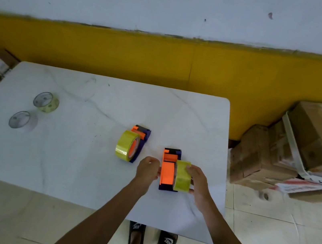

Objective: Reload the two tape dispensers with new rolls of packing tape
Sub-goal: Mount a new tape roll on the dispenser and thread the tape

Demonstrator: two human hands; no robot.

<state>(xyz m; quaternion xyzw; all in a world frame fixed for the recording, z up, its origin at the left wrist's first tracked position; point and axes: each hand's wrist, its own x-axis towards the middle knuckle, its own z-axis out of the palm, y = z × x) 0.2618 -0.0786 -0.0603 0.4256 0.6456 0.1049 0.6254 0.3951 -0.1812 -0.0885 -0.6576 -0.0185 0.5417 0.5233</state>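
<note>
Between both hands, dispenser points away.

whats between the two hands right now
In the head view, the near orange and purple dispenser sits between the left hand and the right hand, with the yellow tape roll held against its right side.

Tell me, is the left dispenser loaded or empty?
Loaded: a yellow roll sits on the left dispenser, with no hand on it.
</note>
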